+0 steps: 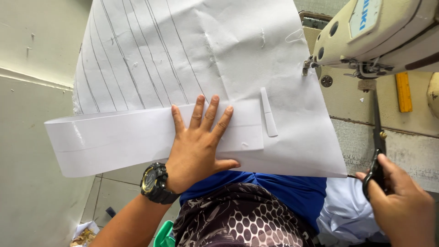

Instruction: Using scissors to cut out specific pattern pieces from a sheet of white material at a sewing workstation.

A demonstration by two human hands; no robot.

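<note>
My left hand's fingers point(204, 116) are spread flat and released, gripping nothing, pressing down on the white strip point(137, 137), a long band of stiff white material laid across the white fabric panel point(206, 55). My left hand point(196, 146) sits on the strip's right half, with the fingertips reaching its upper edge and the thumb along its lower edge. My right hand point(400, 201) is clenched around the handles of the black scissors point(377, 151), whose blades point up and away, well to the right of the strip and not touching it. As I judge it, the placing is about done: the strip lies flat and roughly square on the panel, its left end overhanging the panel's left edge. I see no fresh cut and no stitching on the strip, so trimming and sewing look to be left. A small white tab point(269, 112) lies just right of the strip's right end. The sewing machine point(375, 32) stands up and to the right of the strip, its needle area clear of the strip.
</note>
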